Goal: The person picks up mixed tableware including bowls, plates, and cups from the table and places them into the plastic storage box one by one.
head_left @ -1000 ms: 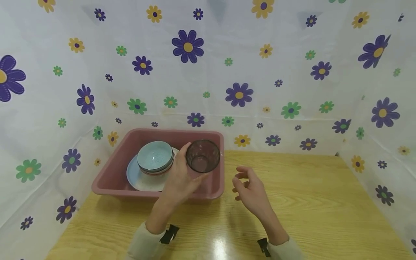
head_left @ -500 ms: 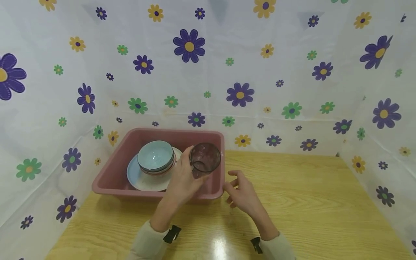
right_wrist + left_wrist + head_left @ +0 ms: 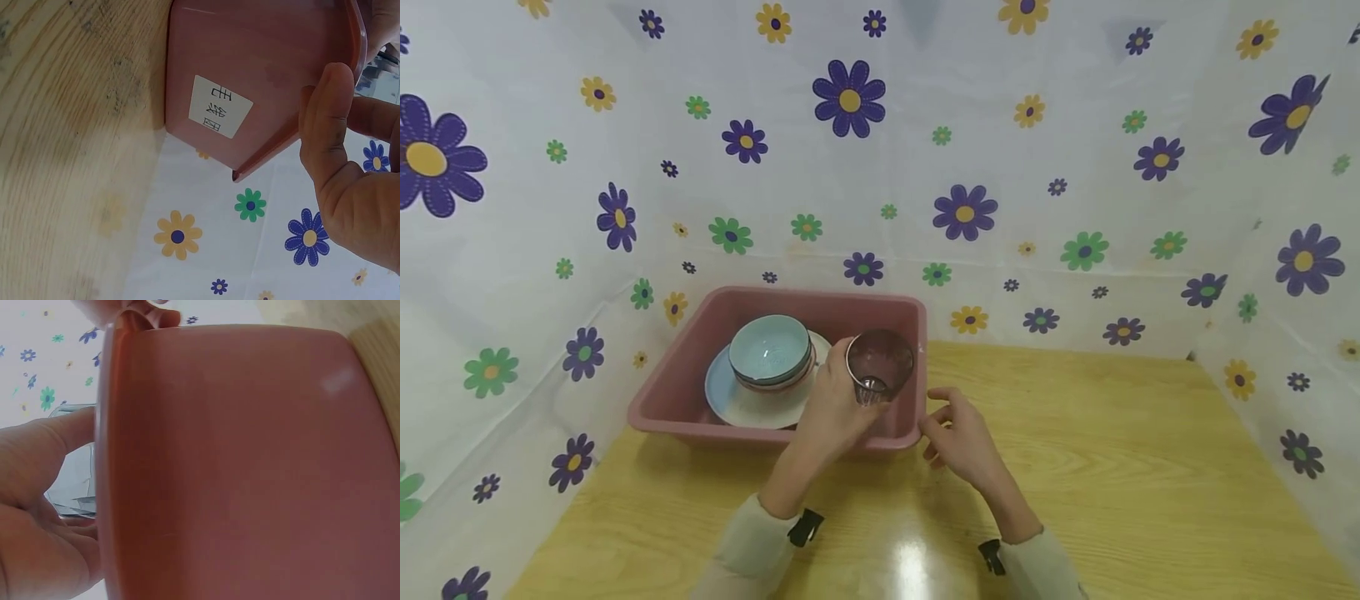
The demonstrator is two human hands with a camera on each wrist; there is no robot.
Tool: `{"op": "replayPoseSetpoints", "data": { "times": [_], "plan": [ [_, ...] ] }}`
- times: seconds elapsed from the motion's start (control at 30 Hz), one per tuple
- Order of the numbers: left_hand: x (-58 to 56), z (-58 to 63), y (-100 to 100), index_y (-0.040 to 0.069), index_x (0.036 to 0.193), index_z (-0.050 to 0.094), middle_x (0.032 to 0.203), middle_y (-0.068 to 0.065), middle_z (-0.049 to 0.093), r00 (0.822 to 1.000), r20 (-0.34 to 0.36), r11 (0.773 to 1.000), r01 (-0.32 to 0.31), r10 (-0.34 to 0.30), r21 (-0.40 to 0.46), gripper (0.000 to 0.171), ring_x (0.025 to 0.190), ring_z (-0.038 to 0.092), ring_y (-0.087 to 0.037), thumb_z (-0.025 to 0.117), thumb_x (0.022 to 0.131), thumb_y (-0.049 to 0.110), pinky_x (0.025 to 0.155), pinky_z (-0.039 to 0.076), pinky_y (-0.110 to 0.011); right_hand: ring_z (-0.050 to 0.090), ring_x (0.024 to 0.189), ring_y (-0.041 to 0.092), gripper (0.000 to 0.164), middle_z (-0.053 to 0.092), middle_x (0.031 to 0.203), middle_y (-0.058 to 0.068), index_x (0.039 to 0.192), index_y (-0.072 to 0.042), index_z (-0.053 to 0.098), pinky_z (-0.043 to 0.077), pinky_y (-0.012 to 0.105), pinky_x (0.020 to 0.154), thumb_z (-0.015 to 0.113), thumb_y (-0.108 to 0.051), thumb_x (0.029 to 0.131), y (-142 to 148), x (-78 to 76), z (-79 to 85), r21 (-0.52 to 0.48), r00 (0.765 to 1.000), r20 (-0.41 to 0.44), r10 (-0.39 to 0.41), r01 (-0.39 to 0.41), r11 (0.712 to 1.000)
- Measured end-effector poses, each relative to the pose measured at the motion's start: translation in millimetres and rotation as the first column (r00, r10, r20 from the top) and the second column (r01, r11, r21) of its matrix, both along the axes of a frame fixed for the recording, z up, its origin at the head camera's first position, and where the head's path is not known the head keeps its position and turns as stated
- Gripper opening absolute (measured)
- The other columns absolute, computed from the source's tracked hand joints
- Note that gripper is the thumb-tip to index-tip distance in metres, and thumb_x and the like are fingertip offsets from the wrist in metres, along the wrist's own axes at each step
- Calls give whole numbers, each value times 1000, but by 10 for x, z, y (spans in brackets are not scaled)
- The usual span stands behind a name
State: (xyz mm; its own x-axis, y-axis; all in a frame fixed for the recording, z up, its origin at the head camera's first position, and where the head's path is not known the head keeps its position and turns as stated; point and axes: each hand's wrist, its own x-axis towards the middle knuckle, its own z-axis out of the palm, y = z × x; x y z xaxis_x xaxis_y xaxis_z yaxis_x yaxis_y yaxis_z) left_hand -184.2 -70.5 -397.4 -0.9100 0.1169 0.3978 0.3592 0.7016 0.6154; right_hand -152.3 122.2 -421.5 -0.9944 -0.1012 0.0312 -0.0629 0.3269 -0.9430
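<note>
My left hand (image 3: 830,406) grips a translucent purple drinking glass (image 3: 889,357) by its side, with the thumb at the near side. It is over the right end of a pink plastic basin (image 3: 700,432). In the left wrist view the basin's outer wall (image 3: 250,462) hides part of the hand and of the glass (image 3: 75,481). My right hand (image 3: 964,442) is at the basin's front right corner, fingers loosely bent and a fingertip right at the rim. In the right wrist view this hand (image 3: 350,169) overlaps the basin's rim.
Stacked bowls (image 3: 770,348), light blue on top, sit on a pale plate (image 3: 724,392) inside the basin. A label with handwriting (image 3: 220,107) is on the basin's outer wall. Around the wooden table (image 3: 1112,450) stands a white flowered sheet (image 3: 910,167).
My right hand has moved left to the basin's corner. The glass in my left hand has tilted and shifted slightly relative to the basin. The head view has shifted a little.
</note>
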Motion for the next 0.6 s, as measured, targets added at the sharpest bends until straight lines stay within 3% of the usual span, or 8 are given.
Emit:
{"op": "replayPoseSetpoints", "data": {
  "times": [0.3,0.47,0.6],
  "plan": [
    [-86,43,57,3,149,22,136,-28,48,998,53,1000,-20,19,15,104,122,54,-42,89,70,17,102,46,-53,63,54,23,39,67,82,10,134,-6,54,55,34,47,58,-8,95,-13,13,-10,-31,1000,0,-16,16,999],
    [-140,59,110,6,150,19,140,-27,44,990,135,998,-41,33,55,103,123,54,-42,87,72,11,103,46,-52,62,53,20,36,68,83,11,131,-4,57,55,34,46,57,-6,95,-11,27,-11,-22,1000,-16,-17,17,1000],
    [-178,49,135,5,149,18,140,-28,43,987,158,997,-50,39,62,102,124,53,-44,86,73,7,102,46,-53,63,54,23,34,68,84,11,130,-3,59,55,36,46,57,-7,96,-14,34,-4,-26,1000,-26,-9,8,1000]
  ]
}}
